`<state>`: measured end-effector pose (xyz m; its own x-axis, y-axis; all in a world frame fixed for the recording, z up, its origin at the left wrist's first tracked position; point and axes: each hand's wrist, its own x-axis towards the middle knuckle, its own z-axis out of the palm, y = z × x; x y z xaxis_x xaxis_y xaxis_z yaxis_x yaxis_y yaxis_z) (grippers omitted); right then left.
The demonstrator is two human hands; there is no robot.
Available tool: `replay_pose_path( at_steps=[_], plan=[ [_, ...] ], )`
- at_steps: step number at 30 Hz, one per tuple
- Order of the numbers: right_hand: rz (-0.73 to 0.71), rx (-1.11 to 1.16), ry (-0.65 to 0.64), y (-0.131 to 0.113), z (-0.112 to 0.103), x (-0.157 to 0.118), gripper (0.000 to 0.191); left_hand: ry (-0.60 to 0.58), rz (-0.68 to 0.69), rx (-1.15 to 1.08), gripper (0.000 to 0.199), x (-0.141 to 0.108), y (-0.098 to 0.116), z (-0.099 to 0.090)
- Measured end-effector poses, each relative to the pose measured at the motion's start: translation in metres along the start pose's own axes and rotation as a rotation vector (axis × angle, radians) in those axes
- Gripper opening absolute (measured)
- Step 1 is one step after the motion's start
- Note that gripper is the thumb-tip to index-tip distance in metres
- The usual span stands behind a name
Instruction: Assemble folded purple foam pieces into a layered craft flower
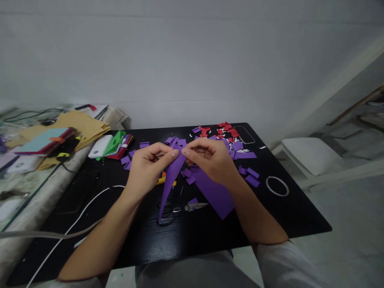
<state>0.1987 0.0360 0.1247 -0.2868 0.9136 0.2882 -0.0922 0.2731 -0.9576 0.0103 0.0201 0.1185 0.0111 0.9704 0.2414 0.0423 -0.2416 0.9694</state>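
My left hand [147, 166] and right hand [211, 160] pinch purple paper [172, 174] | small pieces [252, 181], right, look cut | larger sheet [214, 196], near right, seemingly uncut

The paper strip [171, 178] and paper sheet [214, 195] are plain purple, the worktop [288, 216] black; scraps [233, 131] near its far edge are red, white and purple, folded papers [115, 145] near its far-left corner green and red.

Black table [300, 218]: I'm watching scissors [188, 207] lie just beside a purple sheet [214, 194].
Far side: red scraps [233, 132], and I spot white bits [243, 151] around them!
Right side: pale ring [277, 195], flat.
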Motion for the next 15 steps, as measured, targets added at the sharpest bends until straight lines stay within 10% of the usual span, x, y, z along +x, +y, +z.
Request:
replay_pose_path(
  at_steps=[15],
  plan=[
    [-0.065,-0.037,0.023,0.0029,-0.0023,0.0015,0.024,-0.015,0.005,0.039,0.016,0.0005,0.0002,-0.0026]
  ],
)
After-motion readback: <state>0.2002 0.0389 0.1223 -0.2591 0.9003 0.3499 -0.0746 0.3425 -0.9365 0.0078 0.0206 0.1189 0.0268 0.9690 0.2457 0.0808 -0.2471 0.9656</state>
